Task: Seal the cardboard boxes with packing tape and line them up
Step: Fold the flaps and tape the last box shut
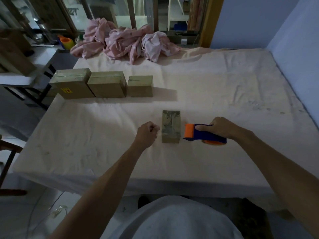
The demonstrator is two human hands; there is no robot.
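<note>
Small taped box [170, 126] lies flat at centre. Blue-and-orange tape dispenser [205, 135] is just right of it. Three larger boxes [107, 84] stand in a row, far left.

Sheet [224, 87] open right of box row [107, 85]; blanket [127, 42] blocks far edge.

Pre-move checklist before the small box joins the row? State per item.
1. Small box top taped: ok, glossy tape shows along it.
2. Tape dispenser off the small box: ok, right hand grips it just beside the box.
3. Left hand free: ok, curled, nothing visibly held, apart from the box.
4. Row of three boxes aligned: ok, fronts roughly level.
5. Slot right of the end box: ok, bare sheet there.
6. Tape strand cut from the box: cannot tell.
</note>
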